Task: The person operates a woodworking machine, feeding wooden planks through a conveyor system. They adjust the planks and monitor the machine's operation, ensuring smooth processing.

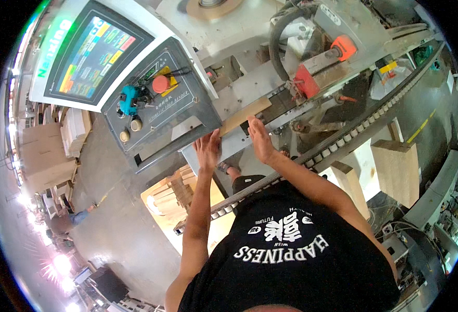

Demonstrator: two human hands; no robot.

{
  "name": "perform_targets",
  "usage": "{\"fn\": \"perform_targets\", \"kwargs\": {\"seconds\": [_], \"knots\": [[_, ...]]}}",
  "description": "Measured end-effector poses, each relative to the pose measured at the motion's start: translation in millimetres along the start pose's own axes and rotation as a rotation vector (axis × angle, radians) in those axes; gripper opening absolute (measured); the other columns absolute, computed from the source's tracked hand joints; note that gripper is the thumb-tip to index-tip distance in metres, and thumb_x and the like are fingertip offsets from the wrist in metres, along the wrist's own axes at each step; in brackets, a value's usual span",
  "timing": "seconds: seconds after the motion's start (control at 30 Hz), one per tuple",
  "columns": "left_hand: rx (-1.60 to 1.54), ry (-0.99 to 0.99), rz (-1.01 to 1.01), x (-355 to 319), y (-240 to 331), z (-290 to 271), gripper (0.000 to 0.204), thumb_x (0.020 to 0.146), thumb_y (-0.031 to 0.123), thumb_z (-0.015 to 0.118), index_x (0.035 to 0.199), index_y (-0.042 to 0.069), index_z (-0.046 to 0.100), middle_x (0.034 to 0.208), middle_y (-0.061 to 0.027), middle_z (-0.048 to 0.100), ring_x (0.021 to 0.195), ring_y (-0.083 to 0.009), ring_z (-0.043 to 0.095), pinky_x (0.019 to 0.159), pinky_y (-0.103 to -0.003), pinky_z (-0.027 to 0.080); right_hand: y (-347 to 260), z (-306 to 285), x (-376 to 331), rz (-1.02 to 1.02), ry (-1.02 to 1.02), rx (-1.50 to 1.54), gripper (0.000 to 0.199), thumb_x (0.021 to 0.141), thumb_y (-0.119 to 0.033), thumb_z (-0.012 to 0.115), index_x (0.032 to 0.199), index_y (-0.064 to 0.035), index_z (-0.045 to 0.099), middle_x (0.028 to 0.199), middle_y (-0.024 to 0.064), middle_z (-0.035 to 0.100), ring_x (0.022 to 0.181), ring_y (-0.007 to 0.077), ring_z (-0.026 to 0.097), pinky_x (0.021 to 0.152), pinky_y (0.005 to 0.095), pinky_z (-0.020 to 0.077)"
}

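Pressing both hands, left hand (pixel 208 151) and right hand (pixel 260 139), fingers spread flat, I feed the wooden strip (pixel 244 116) toward two o'clock; most remains outside the machine (pixel 312 73).

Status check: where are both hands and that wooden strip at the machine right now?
Left hand and right hand flat on the wooden strip, fingers open. Strip lies on the machine bed. Control panel close left.

Matt pale wood strip (pixel 244 115) on smooth metal machine bed (pixel 239 93).

My single head camera looks steeply down from close above the edge-banding machine's control panel (pixel 151 99), facing its feed table (pixel 239 140).
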State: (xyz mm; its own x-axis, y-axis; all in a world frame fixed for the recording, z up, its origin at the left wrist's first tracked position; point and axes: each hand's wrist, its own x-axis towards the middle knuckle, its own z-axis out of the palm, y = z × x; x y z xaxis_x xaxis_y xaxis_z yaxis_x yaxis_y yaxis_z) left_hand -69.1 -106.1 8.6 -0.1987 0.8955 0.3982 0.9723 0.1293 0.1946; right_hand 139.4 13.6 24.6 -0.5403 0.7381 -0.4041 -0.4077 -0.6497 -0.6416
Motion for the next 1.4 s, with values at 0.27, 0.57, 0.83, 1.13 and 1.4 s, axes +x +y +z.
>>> {"fn": "perform_targets", "kwargs": {"seconds": [0.27,0.57,0.83,1.13,1.4], "knots": [[-0.035,-0.079,-0.021,22,23,9,0.058,0.088,0.015,0.078,0.143,0.03,0.067,0.116,-0.0053,0.066,0.11,-0.0314,0.059,0.101,-0.05,0.04,-2,-23,10,-0.131,-0.02,-0.093,0.079,0.109,-0.06,0.053,0.161,-0.0033,0.036,0.174,0.0148,0.026,0.165,0.0228,0.014,0.133,0.0407,0.0074],[-0.017,-0.129,-0.012,72,89,42,0.06,0.09,0.007,0.068,0.146,0.029,0.065,0.121,-0.0056,0.063,0.114,-0.0316,0.056,0.107,-0.052,0.035,-48,-52,28,-0.258,0.093,-0.031,0.084,0.107,-0.059,0.057,0.166,-0.0048,0.03,0.165,0.0085,0.04,0.163,0.0216,0.018,0.134,0.0389,0.0039],[0.034,-0.097,0.057,118,148,71,0.05,0.097,0.019,0.07,0.146,0.026,0.066,0.117,-0.0043,0.063,0.112,-0.0276,0.056,0.109,-0.05,0.034,-101,-75,-37,-0.174,-0.016,-0.635,0.111,0.096,-0.042,0.081,0.173,-0.0061,0.01,0.177,0.0197,0.019,0.149,0.0345,0.047,0.124,0.0443,0.0405],[-0.127,-0.159,-0.151,147,185,68,0.035,0.101,0.034,0.073,0.124,0.008,0.067,0.123,-0.0133,0.067,0.12,-0.0355,0.059,0.11,-0.055,0.035,-250,-149,-227,-0.055,0.288,-1.873,0.117,0.078,-0.049,0.091,0.168,-0.0102,0.026,0.173,0.0204,0.03,0.133,0.0449,0.06,0.112,0.0526,0.051],[-0.104,-0.024,-0.141,53,140,81,0.035,0.102,0.036,0.069,0.13,0.015,0.067,0.124,-0.0092,0.067,0.123,-0.033,0.059,0.111,-0.057,0.032,-226,-279,-354,0.699,0.469,-1.913,0.126,0.066,-0.053,0.097,0.166,-0.0088,0.034,0.142,0.0197,0.066,0.122,0.0373,0.069,0.098,0.05,0.0555]]}}
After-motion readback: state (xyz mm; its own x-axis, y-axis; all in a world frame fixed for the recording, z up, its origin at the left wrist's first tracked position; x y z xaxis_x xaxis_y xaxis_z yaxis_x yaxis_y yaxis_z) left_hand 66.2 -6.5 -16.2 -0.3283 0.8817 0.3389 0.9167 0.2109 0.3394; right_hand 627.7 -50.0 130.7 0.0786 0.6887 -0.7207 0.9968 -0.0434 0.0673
